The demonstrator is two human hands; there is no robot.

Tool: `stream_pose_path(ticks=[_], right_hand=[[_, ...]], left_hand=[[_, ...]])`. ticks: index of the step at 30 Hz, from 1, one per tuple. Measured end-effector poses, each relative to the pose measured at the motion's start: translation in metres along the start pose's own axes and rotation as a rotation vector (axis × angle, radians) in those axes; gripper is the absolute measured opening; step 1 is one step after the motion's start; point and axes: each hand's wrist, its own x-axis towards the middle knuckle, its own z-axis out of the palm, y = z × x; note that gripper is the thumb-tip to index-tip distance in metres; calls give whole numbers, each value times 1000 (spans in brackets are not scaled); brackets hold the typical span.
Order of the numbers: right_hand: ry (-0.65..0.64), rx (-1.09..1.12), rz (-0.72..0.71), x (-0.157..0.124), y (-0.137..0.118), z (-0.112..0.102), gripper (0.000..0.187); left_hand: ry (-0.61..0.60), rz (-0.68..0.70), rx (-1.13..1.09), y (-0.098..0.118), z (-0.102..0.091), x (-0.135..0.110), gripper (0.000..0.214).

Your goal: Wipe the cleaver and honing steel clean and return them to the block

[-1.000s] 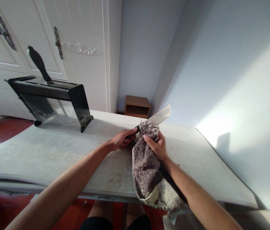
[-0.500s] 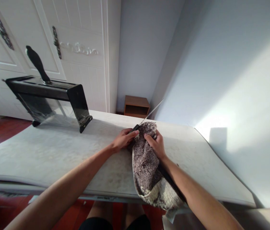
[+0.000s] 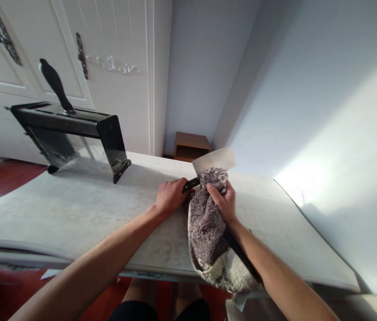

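My left hand [image 3: 171, 196] is closed around the black handle of a cleaver [image 3: 215, 159], whose broad pale blade shows its flat side beyond the cloth. My right hand [image 3: 223, 200] grips the upper end of a shaggy brown cloth [image 3: 206, 229], thumb on top, and holds it against the near side of the blade. Part of the blade is hidden behind the cloth. The cloth hangs toward the table's near edge, where its lower end shows a cream patch. A long dark strip [image 3: 240, 254] lies along the cloth, partly under my right forearm.
The pale table [image 3: 134, 191] reaches to the wall on the right. A black metal frame [image 3: 64, 120] with an upright handle and clear panels stands at the far left. Behind are a white wardrobe [image 3: 118, 102] and a small brown cabinet [image 3: 192, 141] in the corner.
The cleaver has turned from edge-on to showing its broad side. My left hand has rolled over with the handle. My right hand has shifted slightly right with the cloth.
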Motion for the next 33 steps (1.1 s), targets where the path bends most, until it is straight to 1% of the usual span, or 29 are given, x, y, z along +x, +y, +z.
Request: stream_pose_path(ticks=[4, 9, 14, 18, 21, 25, 28, 31, 33], right_hand=[[-45, -45, 35, 1, 0, -1, 24], [-94, -71, 80, 3, -2, 0, 23], [-110, -80, 190, 7, -3, 1, 21], [-117, -130, 228, 12, -1, 2, 18], [-121, -131, 253, 15, 2, 1, 22], [-49, -67, 312, 18, 5, -3, 32], [0, 84, 393, 19, 8, -5, 38], [-12, 253, 474, 20, 9, -3, 43], [-85, 318, 501, 20, 8, 0, 43]], left_hand=[[14, 48, 83, 1, 0, -3, 34], [22, 79, 164, -1, -8, -4, 21], [23, 7, 142, 0, -9, -2, 21], [47, -50, 102, 1, -7, -1, 28], [46, -88, 49, 2, -7, 1, 33], [33, -154, -88, 4, -8, 2, 36], [62, -169, -183, 5, -7, 2, 37], [104, -155, -280, 5, -5, 3, 36], [114, -137, -355, 6, -2, 3, 34]])
